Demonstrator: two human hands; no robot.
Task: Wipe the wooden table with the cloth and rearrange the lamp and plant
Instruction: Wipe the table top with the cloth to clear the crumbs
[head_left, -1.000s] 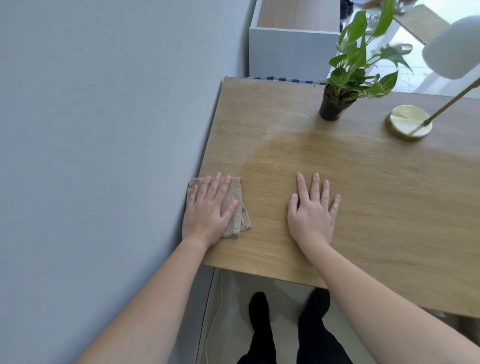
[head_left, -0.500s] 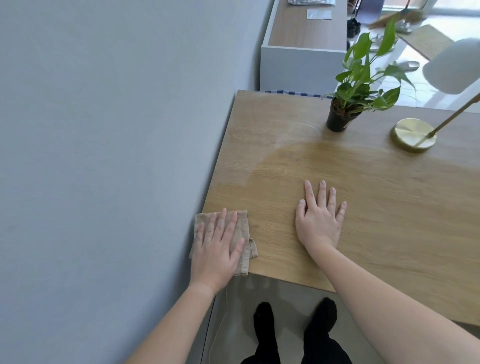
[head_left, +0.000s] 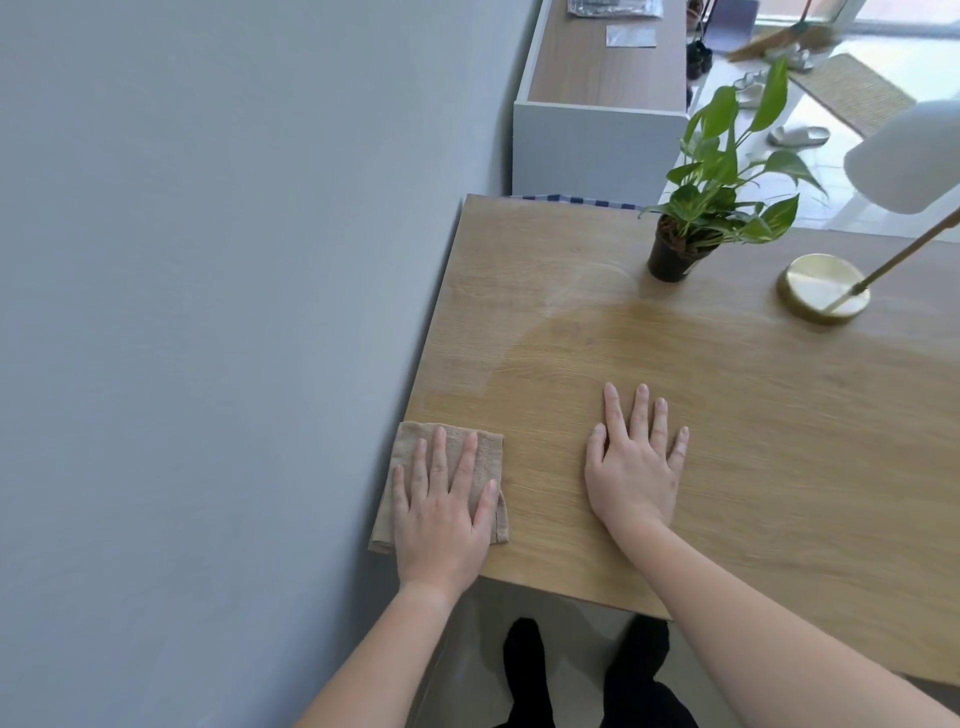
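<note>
**Wiping the near-left corner, plant and lamp still to move**

We press our left hand (head_left: 441, 512) flat on the folded tan cloth (head_left: 457, 457), fingers spread and not curled around it, so the palm pins the fabric to the wooden table (head_left: 753, 415) at lower centre-left of the frame. The cloth sits right at the table's left edge, against the grey wall (head_left: 208, 312), with one corner reaching close to the near edge; we judge that the flat palm is there to push it along the surface rather than to lift it. Our right hand (head_left: 634, 462) lies open and empty on the bare wood, just to the right of the cloth but apart from it, most likely as a brace while we lean in.

A darker patch spreads across the middle of the wood while a paler band remains toward the far left, which suggests that the wiping is only partly done. The plant (head_left: 717, 208) in its black pot stands in the upper right, well apart from both hands, with the lamp (head_left: 823, 288) on its brass base beside it, further right. Both lie beyond the darker patch.
</note>
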